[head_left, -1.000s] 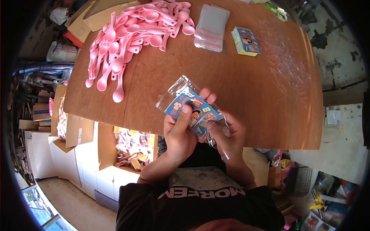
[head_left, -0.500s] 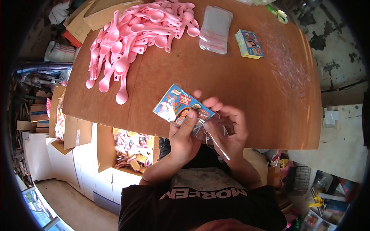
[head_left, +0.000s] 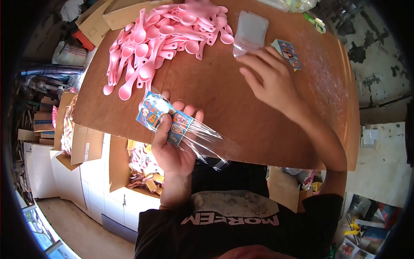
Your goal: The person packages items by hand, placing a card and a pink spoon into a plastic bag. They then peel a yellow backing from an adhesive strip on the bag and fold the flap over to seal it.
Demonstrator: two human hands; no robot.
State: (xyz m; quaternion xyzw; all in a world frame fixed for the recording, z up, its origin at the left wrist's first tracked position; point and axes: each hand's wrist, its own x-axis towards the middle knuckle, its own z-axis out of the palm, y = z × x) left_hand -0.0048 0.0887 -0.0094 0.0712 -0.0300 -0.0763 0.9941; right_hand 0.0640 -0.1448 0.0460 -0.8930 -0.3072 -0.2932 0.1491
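My left hand (head_left: 172, 146) holds a blue printed card (head_left: 161, 114) in a clear plastic sleeve (head_left: 205, 144), thumb on top and fingers beneath. The sleeve's loose end trails to the right over the table edge. My right hand (head_left: 271, 82) is raised over the table with its fingers bent and apart, near the lower end of a stack of clear bags (head_left: 251, 30). Its fingers partly cover a stack of blue cards (head_left: 288, 52). Nothing shows in its grasp. A large heap of pink spoons (head_left: 166, 30) lies beyond my left hand.
The brown table (head_left: 207, 82) has loose clear plastic (head_left: 323, 64) along its right side. A green and yellow tool (head_left: 317, 23) lies at the far right. Beneath the left edge stands a cardboard box (head_left: 118, 164) with packed items. Another open box (head_left: 86, 144) stands further left.
My right hand has let go of the sleeve and moved up and away to the bags and cards. My left hand has moved left with the sleeved card, which is turned.
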